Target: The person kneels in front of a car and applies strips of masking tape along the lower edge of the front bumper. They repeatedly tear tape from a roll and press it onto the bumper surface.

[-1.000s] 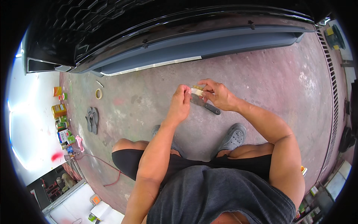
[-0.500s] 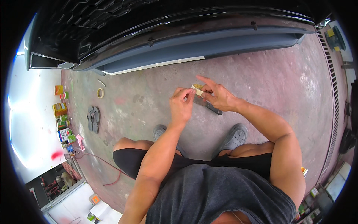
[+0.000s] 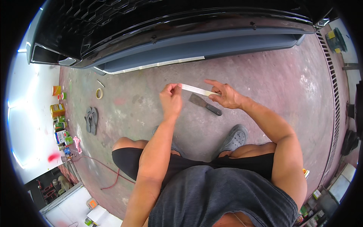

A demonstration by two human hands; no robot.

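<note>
The left hand (image 3: 171, 99) pinches one end of a white tape strip (image 3: 197, 89); the right hand (image 3: 228, 97) grips the other. It stretches between both hands, above the floor (image 3: 268, 83), where a dark-handled scraper (image 3: 204, 104) lies.

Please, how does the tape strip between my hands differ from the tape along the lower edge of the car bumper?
The held strip is stretched in the air between left hand and right hand; the bumper tape lies along the edge of the bumper. The held strip looks short, while the bumper tape runs much longer. Both look pale and narrow.
</note>
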